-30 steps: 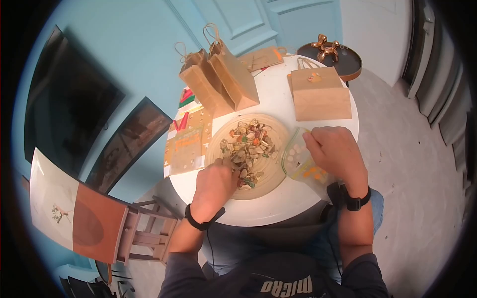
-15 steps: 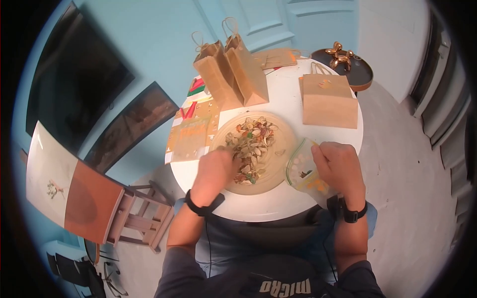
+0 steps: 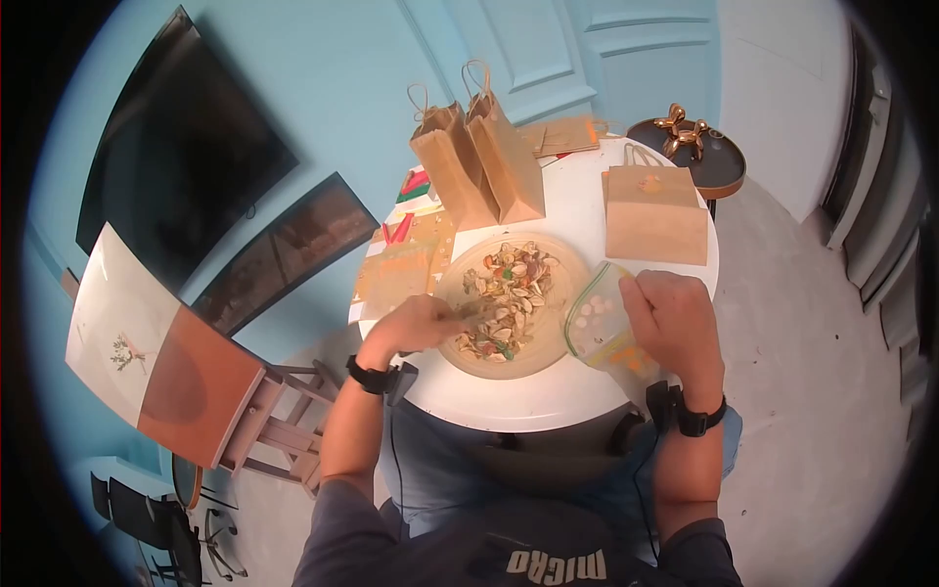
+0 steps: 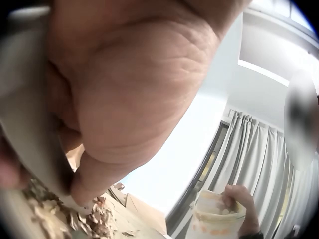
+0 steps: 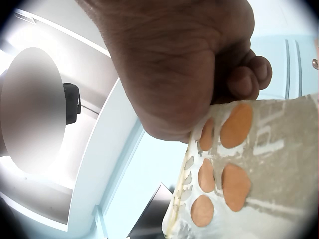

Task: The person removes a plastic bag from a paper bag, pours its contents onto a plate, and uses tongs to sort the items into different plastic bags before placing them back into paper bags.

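Dried mixed pieces point(image 3: 518, 284) lie heaped on a round beige plate point(image 3: 562, 347). My left hand point(image 3: 416, 325) is over the plate's left side, its fingers reaching to the heap's left edge. In the left wrist view the thumb of the left hand point(image 4: 124, 94) points down at the pieces point(image 4: 94, 219); blur hides whether anything is between the fingers. My right hand point(image 3: 675, 318) grips the rim of a clear zip bag point(image 3: 599, 318) with a green edge, its mouth towards the plate. Orange spots mark the bag point(image 5: 279, 164) below the curled fingers of the right hand point(image 5: 174, 69).
Two tall paper bags point(image 3: 504, 166) stand behind the plate, and another paper bag point(image 3: 655, 225) stands at the right. Patterned papers point(image 3: 401, 269) lie left of the plate on the round white table point(image 3: 509, 416). A side table point(image 3: 724, 161) holds a shiny balloon-dog figure.
Relative to the plate, my left hand has drawn back leftwards and its fingers now point right at the heap. The right hand still grips the bag. The head view has shifted.
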`<state>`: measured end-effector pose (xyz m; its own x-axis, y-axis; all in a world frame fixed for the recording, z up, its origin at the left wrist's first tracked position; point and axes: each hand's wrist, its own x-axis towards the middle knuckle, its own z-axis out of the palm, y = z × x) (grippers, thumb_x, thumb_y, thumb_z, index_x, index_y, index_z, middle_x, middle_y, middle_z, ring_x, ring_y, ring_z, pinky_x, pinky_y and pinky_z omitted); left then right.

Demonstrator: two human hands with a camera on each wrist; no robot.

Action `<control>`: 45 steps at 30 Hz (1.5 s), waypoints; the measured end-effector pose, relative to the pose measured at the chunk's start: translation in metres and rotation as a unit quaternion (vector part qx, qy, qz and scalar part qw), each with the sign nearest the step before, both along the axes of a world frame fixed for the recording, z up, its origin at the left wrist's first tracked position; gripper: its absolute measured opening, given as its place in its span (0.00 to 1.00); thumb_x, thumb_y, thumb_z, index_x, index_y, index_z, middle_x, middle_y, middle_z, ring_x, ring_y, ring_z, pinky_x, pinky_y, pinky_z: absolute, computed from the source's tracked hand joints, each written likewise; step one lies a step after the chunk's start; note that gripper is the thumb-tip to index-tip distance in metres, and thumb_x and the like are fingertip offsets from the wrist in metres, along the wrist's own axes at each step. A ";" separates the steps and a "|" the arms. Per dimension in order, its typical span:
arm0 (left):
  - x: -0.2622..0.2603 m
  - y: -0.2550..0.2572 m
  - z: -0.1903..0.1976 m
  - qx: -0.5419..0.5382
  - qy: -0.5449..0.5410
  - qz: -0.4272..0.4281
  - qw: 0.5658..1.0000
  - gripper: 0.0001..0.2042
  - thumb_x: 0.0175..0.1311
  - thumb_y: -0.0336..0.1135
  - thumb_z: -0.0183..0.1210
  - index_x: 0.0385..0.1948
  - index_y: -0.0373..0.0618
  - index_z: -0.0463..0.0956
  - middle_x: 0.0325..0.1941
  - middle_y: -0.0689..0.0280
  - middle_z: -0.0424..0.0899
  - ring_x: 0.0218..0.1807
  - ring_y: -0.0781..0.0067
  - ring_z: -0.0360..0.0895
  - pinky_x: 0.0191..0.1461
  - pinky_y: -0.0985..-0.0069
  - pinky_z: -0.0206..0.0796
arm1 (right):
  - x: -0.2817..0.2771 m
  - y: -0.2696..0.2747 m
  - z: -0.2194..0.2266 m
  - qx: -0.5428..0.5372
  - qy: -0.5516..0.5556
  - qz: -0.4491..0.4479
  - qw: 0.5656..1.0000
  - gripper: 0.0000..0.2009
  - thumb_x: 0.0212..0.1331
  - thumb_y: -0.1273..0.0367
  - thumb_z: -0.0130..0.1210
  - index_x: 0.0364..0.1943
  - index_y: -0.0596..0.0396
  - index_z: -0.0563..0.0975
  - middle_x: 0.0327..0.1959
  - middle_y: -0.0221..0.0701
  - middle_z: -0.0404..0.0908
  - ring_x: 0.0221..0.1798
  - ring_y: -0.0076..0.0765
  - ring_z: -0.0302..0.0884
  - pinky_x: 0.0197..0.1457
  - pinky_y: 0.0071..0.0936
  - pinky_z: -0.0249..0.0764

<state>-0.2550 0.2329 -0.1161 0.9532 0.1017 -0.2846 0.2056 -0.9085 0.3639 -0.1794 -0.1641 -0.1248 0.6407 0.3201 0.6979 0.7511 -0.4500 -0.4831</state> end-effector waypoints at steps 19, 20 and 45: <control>-0.009 -0.004 -0.027 0.008 -0.143 -0.057 0.988 0.13 0.73 0.39 0.71 0.40 0.34 0.89 0.27 0.44 0.84 0.31 0.41 0.83 0.39 0.54 0.73 | 0.012 0.050 0.001 -0.066 0.058 -0.012 0.996 0.20 0.77 0.65 0.62 0.24 0.60 0.78 0.23 0.46 0.81 0.29 0.60 0.82 0.36 0.50 0.76; -0.010 -0.003 -0.023 -0.001 -0.140 -0.055 0.989 0.13 0.73 0.38 0.70 0.40 0.35 0.89 0.26 0.44 0.83 0.31 0.42 0.82 0.39 0.54 0.72 | 0.011 0.052 0.002 -0.070 0.063 -0.010 0.995 0.20 0.77 0.65 0.62 0.24 0.60 0.78 0.24 0.46 0.81 0.29 0.60 0.82 0.36 0.50 0.76; 0.021 -0.059 -0.006 0.070 -0.167 -0.149 0.972 0.16 0.69 0.45 0.74 0.43 0.38 0.88 0.35 0.46 0.89 0.41 0.39 0.89 0.47 0.51 0.80 | 0.012 0.047 -0.005 -0.105 0.098 -0.011 0.990 0.19 0.77 0.62 0.61 0.27 0.60 0.83 0.27 0.47 0.85 0.32 0.61 0.85 0.41 0.52 0.80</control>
